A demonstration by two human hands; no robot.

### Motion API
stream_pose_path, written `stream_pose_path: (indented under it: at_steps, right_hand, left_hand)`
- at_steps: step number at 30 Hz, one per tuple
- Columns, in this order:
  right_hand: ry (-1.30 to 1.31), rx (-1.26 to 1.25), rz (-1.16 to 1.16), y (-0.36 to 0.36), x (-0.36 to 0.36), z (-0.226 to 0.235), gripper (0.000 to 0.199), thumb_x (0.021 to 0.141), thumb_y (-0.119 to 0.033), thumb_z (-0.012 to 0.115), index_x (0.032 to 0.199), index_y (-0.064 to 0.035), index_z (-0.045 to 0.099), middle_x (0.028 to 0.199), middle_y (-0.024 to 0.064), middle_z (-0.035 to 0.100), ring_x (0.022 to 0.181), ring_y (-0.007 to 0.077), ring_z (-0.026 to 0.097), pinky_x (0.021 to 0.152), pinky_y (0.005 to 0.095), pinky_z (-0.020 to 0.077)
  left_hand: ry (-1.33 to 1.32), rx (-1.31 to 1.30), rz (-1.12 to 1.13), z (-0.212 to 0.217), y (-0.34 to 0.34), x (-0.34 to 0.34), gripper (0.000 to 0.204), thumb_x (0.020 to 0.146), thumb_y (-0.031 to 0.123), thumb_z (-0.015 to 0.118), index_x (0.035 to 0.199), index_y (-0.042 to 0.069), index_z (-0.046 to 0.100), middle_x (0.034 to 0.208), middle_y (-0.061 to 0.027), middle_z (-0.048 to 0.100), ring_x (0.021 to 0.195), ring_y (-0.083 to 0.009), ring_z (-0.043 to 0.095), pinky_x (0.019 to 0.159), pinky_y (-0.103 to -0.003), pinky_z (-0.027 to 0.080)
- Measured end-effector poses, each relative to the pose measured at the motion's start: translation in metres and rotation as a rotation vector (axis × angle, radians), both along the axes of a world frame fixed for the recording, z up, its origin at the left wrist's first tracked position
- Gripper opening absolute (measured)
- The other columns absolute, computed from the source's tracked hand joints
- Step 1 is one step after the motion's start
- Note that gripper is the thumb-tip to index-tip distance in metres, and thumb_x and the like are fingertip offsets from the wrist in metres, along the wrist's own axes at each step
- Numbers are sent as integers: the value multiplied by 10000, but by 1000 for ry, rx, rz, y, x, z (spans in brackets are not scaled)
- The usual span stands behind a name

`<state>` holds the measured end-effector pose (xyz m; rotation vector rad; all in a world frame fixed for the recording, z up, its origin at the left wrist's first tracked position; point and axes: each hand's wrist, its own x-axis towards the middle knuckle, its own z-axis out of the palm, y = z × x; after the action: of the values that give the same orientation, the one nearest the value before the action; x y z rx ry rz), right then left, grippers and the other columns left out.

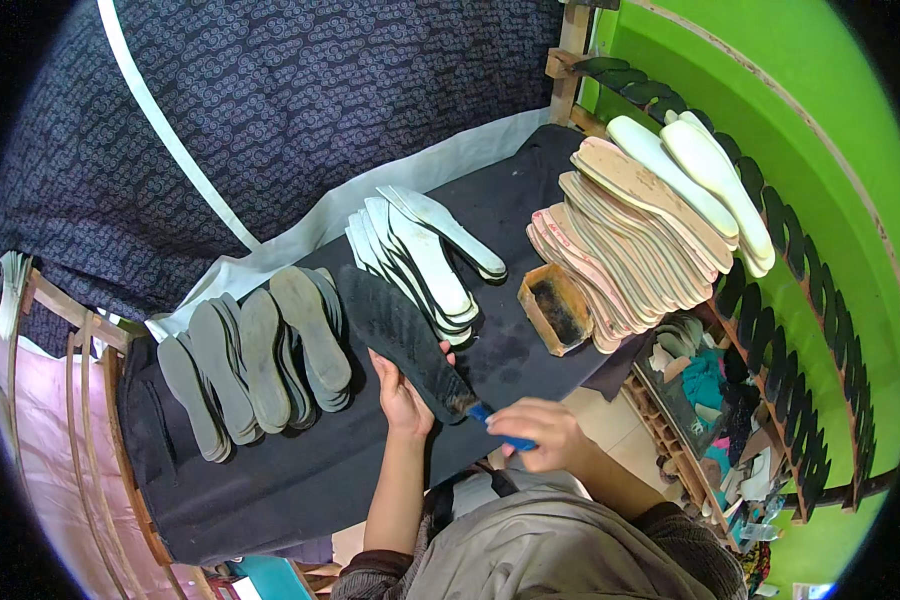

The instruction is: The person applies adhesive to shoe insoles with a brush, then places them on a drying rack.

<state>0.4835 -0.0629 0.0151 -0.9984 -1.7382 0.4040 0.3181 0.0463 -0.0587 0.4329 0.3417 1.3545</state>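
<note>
My left hand (402, 396) holds a black shoe sole (400, 337) by its near end, flat over the dark table cover (300, 470). My right hand (543, 432) grips a blue-handled brush (498, 428) whose bristles touch the near end of the sole. A small wooden tray with a dark inside (557, 308) stands just beyond my right hand.
A fan of grey soles (260, 360) lies at the left, white-edged soles (422, 258) in the middle, tan and cream insoles (640, 220) at the right. A dark patterned cloth (300, 110) hangs behind. Black soles line a rack on the green wall (800, 330).
</note>
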Motion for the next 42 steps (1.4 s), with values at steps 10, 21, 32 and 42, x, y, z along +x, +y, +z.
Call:
stream_pose_path:
  at_steps: [10, 21, 32, 42]
  right_hand:
    - [-256, 217, 240, 48, 1, 33, 309, 610, -4, 715, 911, -13, 648, 912, 103, 665, 764, 279, 646, 671, 340, 534]
    - [-241, 392, 176, 100, -16, 72, 344, 587, 20, 665, 925, -8, 609, 924, 116, 633, 751, 274, 612, 634, 341, 515]
    - [-280, 291, 306, 51, -11, 44, 337, 564, 2, 667, 899, 3, 638, 935, 132, 637, 706, 274, 618, 595, 341, 516]
    - [-211, 62, 409, 22, 2, 29, 331, 571, 31, 654, 897, -7, 606, 904, 102, 644, 683, 255, 607, 576, 337, 504]
  left_hand:
    - [80, 34, -234, 13, -14, 6, 465, 1010, 366, 274, 1436, 218, 161, 1326, -155, 440, 1121, -354, 551, 890, -477, 502]
    - [39, -15, -240, 4, -16, 4, 409, 1017, 285, 311, 1404, 157, 272, 1323, -94, 451, 1211, -235, 482, 983, -394, 444]
    - [-112, -35, -226, 9, -15, -2, 452, 987, 304, 370, 1397, 185, 219, 1335, -204, 438, 1080, -504, 534, 872, -602, 481]
    - [-99, 49, -256, -4, -11, -7, 436, 991, 350, 345, 1391, 221, 226, 1283, -223, 464, 1075, -466, 553, 871, -601, 487]
